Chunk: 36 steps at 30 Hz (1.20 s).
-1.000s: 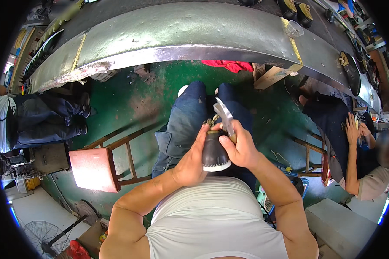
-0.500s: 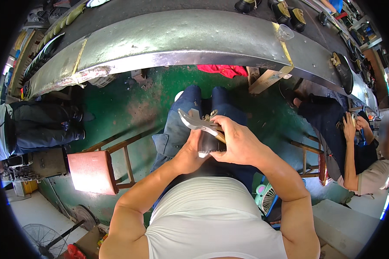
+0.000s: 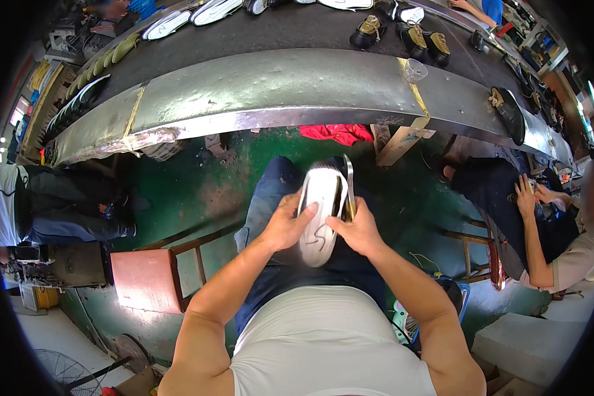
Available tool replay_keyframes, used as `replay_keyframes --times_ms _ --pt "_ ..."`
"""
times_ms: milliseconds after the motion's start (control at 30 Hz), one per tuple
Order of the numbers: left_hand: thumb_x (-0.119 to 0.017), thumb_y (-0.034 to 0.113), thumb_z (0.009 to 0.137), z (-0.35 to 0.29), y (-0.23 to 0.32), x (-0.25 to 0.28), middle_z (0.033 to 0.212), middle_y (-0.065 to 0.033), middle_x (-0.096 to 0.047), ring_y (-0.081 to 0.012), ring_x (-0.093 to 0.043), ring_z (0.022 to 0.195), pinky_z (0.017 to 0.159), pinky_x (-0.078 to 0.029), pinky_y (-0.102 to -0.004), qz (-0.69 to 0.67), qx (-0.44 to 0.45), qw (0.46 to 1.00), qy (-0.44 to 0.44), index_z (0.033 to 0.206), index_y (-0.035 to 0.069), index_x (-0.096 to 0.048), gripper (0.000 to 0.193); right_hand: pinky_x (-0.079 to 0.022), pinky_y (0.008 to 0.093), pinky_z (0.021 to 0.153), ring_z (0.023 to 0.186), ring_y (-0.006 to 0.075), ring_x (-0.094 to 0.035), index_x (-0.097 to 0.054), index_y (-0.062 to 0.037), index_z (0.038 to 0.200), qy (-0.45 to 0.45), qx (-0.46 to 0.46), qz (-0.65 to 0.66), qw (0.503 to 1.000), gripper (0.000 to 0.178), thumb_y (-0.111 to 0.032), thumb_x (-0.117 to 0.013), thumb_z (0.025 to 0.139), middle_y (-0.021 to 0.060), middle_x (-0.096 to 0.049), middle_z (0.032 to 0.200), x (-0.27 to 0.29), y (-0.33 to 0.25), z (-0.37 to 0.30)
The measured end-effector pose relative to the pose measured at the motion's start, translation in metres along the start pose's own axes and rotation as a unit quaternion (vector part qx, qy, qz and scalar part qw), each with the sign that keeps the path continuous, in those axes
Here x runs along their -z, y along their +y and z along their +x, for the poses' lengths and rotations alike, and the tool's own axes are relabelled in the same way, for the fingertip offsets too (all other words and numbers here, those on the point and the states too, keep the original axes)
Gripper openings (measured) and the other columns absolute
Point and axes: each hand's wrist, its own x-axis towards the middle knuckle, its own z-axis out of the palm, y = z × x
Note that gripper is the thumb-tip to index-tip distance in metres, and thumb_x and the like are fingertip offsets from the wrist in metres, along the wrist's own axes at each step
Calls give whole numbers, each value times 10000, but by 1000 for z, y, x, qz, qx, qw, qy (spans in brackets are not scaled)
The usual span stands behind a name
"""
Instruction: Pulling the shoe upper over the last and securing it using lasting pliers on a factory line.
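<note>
Over my lap a shoe (image 3: 321, 198) is held sole up, its white sole with a dark squiggle facing me. Along its left edge my left hand (image 3: 289, 223) is closed, thumb pressed on the sole. My right hand (image 3: 358, 228) grips the other side, its thumb also on the sole. Between that hand's fingers and the shoe stand lasting pliers (image 3: 349, 175), metal head pointing away from me and yellowish handle in my palm. The shoe's upper and most of my fingers are hidden underneath.
Ahead runs a metal-edged conveyor bench (image 3: 244, 92) with black shoes (image 3: 412, 41) and white-soled shoes (image 3: 214, 12) on it. A padded stool (image 3: 145, 280) stands left, near another person's legs (image 3: 72, 204). To the right sits a co-worker, hands (image 3: 527, 197) raised. A small fan (image 3: 406, 323) is beside me.
The shoe has turned so that its white sole now faces me. The pliers swung from lying across it to upright along its right side. My view has tilted up, showing more bench.
</note>
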Motion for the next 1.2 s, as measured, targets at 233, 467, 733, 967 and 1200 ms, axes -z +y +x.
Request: replay_keyframes --times_ms 233,467,733,967,1200 --pt "-495 187 1018 4 -8 -3 964 -22 -694 -107 -611 825 757 -521 -286 14 121 988 -97 1221 15 -648 307 -555 354 715 834 279 -684 -499 72 1192 -19 -116 5 993 534 -97 -690 723 203 -662 996 4 46 -18" --pt "-606 4 837 19 -5 12 1268 -59 -634 -135 -620 1121 956 -506 -276 -252 248 891 -283 1445 37 -476 623 -533 395 706 771 316 -690 -551 34 1143 -113 -111 -64 985 346 -200 -643 905 154 -699 907 69 19 -37" --pt "-620 -58 830 -26 -28 -28 1629 -128 -226 -192 -222 1488 1208 -162 -329 -138 134 962 -192 1601 48 13 1003 -527 480 819 1061 381 -629 -508 62 1295 -248 112 -298 915 455 -179 -604 922 249 -630 1165 81 -14 -51" --pt "-407 368 1050 -19 -26 -37 1619 -130 -265 -228 -282 1475 1206 -225 -375 -414 262 868 -76 1592 33 -116 701 -526 489 780 872 408 -664 -592 17 1025 -350 59 -424 833 234 -179 -628 903 223 -682 908 61 -24 -29" --pt "-265 452 1086 1 -70 -53 1245 -244 -656 -349 -607 1216 1046 -441 -377 -69 178 973 129 1339 -13 -584 618 -501 511 799 893 448 -634 -570 -6 1059 -277 41 -253 926 252 -192 -637 903 240 -654 927 36 -4 -41"
